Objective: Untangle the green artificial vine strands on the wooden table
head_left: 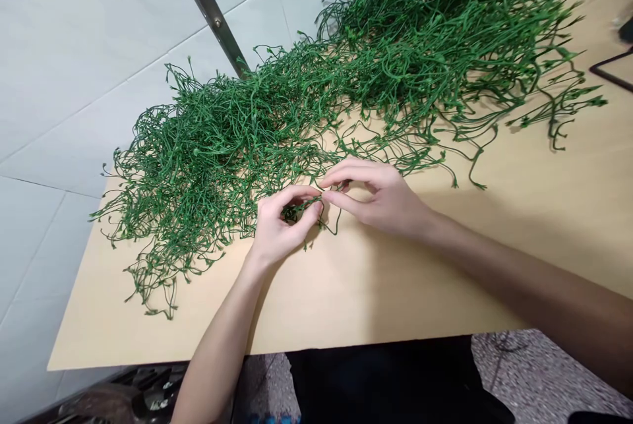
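between left hand (pixel 277 226) and right hand (pixel 380 198), thin green stems (pixel 339 220)

Strewn across the surface (pixel 321 305) in one long tangled heap of thin green stems (pixel 198 134), sweeping from 8 o'clock up through 12 and round past 2; slender, wiry and kinked, with small forked tips in a lighter green; heaped thickest between 9 and 10 o'clock and again between 1 and 2; sparser near 1, closer to the centre, with the surface showing through; thinned to a loose tuft at 8 o'clock and to stray strands toward 3; at the centre, held at the fingers (pixel 351 174) of left hand (pixel 273 229) and right hand (pixel 383 196), a sharply bent stem (pixel 339 221), hanging toward 6 o'clock.
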`<state>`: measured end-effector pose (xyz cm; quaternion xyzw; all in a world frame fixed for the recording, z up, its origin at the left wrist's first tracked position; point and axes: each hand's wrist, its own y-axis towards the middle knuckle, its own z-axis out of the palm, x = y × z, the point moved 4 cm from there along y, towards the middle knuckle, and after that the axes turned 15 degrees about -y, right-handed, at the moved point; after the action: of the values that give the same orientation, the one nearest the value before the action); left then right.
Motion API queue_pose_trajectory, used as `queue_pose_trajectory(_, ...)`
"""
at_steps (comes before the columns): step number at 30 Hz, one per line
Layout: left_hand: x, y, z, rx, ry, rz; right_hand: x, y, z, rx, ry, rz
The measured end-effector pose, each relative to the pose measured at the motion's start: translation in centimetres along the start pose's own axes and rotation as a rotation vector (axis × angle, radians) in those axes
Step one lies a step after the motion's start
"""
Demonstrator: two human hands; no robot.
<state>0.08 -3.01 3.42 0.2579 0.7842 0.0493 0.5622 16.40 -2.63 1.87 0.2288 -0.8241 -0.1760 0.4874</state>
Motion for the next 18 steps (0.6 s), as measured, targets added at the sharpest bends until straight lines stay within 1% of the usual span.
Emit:
queue_pose_trajectory(3,0.1,0.0,-0.1,-0.003,-0.027,-0.028,0.3,-0.1,-0.3,-0.11,-0.167,-0.083)
queue_pose_trajectory(5,0.2,-0.1,-0.1,0.002,-0.056,-0.056,0.3,-0.2,-0.7,-0.196,-0.247,-0.091)
queue_pose_trajectory(7,0.2,-0.1,0.0,0.012,-0.086,-0.08,0.3,-0.3,-0.8,-0.242,-0.297,-0.081)
queue_pose_trajectory(8,0.2,-0.1,0.1,0.02,-0.095,-0.092,0.3,-0.4,-0.8,-0.238,-0.309,-0.074)
queue_pose_trajectory(10,0.3,-0.2,0.2,0.041,-0.097,-0.114,0.3,-0.5,-0.5,-0.179,-0.305,-0.053)
queue_pose_trajectory(13,0.5,-0.4,0.4,0.075,-0.083,-0.143,0.3,-0.6,0.0,-0.1,-0.245,-0.021)
queue_pose_trajectory(15,0.5,-0.6,0.5,0.103,-0.063,-0.15,0.2,-0.6,0.1,-0.051,-0.158,0.034)
queue_pose_trajectory(18,0.6,-0.8,0.6,0.133,-0.035,-0.144,-0.2,-0.4,0.2,0.017,0.032,0.169)
